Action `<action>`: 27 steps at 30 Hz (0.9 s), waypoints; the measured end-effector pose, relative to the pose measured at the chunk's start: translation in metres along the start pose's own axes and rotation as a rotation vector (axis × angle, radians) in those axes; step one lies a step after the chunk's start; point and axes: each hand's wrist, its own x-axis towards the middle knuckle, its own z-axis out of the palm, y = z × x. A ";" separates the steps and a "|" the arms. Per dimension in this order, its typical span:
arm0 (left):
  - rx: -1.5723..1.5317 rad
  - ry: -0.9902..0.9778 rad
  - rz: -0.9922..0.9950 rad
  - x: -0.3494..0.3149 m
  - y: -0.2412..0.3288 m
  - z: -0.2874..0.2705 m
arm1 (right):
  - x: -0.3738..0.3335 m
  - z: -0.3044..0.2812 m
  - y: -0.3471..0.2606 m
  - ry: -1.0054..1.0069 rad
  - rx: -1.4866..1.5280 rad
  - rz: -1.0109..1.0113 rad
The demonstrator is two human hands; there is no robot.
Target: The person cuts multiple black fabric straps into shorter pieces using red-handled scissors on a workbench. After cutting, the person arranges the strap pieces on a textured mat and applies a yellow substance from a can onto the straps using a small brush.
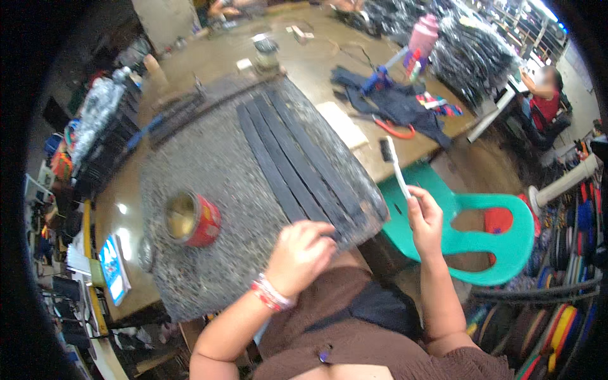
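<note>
- Dark strips (297, 158) — four or so, side by side on the speckled slab (209, 158); long axes run from the slab's near edge away toward the far left.
- Left hand (301, 253) rests on their near ends at the slab's edge, fingers curled down on them — the nearer hand.
- Right hand (425, 218) is off the slab to the right, over the green chair (487, 247), fingers closed on a white brush (397, 166), bristles up.
- Red tin (193, 220) sits open, left of the strips, apart from them.
- Bare slab between tin and strips.

Dark straps (297, 158) flat on slab; white brush (397, 168) upright.
</note>
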 end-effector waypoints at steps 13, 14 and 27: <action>0.185 -0.227 0.349 0.056 -0.004 0.022 | 0.162 0.034 0.067 0.128 -0.293 -0.393; 0.186 -0.240 0.365 0.059 -0.003 0.024 | 0.170 0.038 0.075 0.142 -0.309 -0.393; 0.410 -0.286 0.747 0.088 -0.006 0.027 | 0.169 0.038 0.097 0.205 -0.382 -0.330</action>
